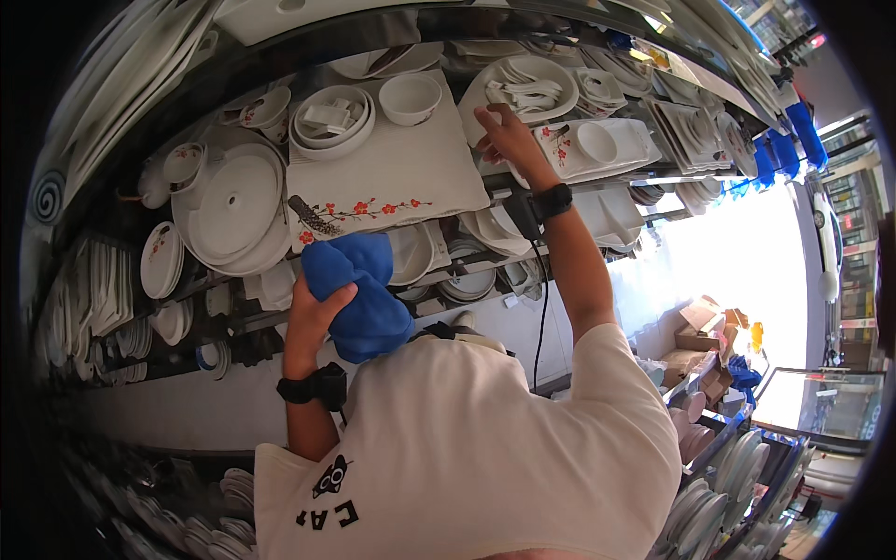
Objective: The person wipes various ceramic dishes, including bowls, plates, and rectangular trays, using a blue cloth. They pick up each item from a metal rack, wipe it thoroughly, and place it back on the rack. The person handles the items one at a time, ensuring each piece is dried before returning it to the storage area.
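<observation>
My left hand (315, 308) grips a bunched blue cloth (360, 297) in front of the shelf edge. My right hand (509, 140) is raised over the shelf with its fingers apart and nothing visible in them. It is just in front of a white oval bowl (567, 80) that holds several white ceramic spoons (528, 96). Left of it lies a white rectangular platter (413, 164) with red blossoms on a dark branch. On that platter rest a white bowl (410, 99) and nested bowls (332, 148) with small white ceramic pieces inside.
Large round plates (234, 203) stand left of the platter, near blossom-patterned cups (266, 112). To the right, a rectangular dish (633, 140) carries a small bowl (597, 143). Lower shelves hold more dishes (469, 280). A black cable (542, 315) hangs beside my right arm.
</observation>
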A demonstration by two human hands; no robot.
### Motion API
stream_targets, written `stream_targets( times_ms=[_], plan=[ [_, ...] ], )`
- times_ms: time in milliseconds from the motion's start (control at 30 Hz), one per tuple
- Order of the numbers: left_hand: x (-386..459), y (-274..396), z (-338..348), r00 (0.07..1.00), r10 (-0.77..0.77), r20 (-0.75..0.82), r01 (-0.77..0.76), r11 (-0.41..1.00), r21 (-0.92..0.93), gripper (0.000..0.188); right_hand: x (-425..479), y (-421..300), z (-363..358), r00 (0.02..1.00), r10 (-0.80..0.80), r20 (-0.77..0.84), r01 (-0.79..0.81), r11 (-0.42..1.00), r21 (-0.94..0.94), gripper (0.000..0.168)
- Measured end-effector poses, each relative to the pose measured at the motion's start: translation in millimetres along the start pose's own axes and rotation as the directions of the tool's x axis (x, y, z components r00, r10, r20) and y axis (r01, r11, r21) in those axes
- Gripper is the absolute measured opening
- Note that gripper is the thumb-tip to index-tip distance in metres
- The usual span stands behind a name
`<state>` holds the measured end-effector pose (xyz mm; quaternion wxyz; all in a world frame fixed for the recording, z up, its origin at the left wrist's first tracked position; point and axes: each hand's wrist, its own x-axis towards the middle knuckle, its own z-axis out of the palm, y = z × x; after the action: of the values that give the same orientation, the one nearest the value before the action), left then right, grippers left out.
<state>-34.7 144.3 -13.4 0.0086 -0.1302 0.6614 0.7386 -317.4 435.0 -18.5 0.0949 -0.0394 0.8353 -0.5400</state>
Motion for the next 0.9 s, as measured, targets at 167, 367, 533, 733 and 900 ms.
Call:
stream_targets(
  times_ms=[167, 367, 533, 733, 900],
  plan=[
    [-12, 6, -10, 0.999, 0.033, 0.004, -0.033, 0.999, 0.027, 0.052, 37, -26, 62, 0.992, 0.090, 0.088, -0.099, 0.989, 0.110, 0.067],
    [-25, -2, -25, 0.997, 0.070, -0.027, -0.069, 0.998, 0.010, 0.055, 74, -5, 84, 0.979, 0.091, 0.181, -0.138, 0.954, 0.268, 0.042],
    [-24, -4, -28, 0.997, 0.050, -0.061, -0.051, 0.998, -0.024, 0.054, 77, 6, 81, 0.986, -0.002, 0.166, -0.068, 0.908, 0.414, 0.029],
    [-14, 3, -24, 0.998, 0.044, -0.049, -0.048, 0.995, -0.084, 0.058, 26, -6, 63, 0.993, -0.110, 0.046, 0.094, 0.959, 0.269, 0.036],
    [9, 14, -7, 1.000, 0.011, -0.027, -0.016, 0.986, -0.165, 0.063, -69, -61, 46, 0.975, -0.222, 0.028, 0.222, 0.975, 0.023, 0.047]
  ],
)
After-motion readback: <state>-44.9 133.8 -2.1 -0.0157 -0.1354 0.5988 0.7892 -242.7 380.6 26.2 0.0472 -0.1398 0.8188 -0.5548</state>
